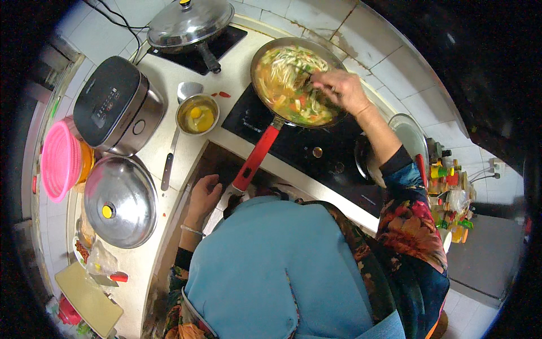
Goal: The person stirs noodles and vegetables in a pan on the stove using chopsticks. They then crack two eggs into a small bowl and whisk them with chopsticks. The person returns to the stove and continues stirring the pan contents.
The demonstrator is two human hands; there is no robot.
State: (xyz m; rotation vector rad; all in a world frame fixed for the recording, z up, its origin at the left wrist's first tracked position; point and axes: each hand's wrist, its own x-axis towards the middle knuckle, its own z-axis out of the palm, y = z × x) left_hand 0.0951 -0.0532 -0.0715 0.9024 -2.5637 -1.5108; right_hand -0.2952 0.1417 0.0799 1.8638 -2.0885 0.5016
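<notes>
My right hand (341, 90) is over the right side of a frying pan (256, 72), its fingers bent down toward the food. Motion blur hides whether a thin utensil is between those fingers. Pale noodle-like strands (292, 63) lie in orange broth with green and red bits. The pan sits on a black induction cooktop (292, 144), and its red handle (256, 159) points toward me. Lower and to the left, my left hand (206, 195) hangs by the counter edge near the handle's end, apart from it, fingers loosely curled and holding nothing.
A metal bowl of raw eggs (197, 114) stands beside a spatula (168, 163). Further left are a rice cooker (123, 106), a steel lid (123, 199) and a pink basket (59, 161). A lidded pan (190, 23) is at the back; several condiment bottles (451, 178) stand right.
</notes>
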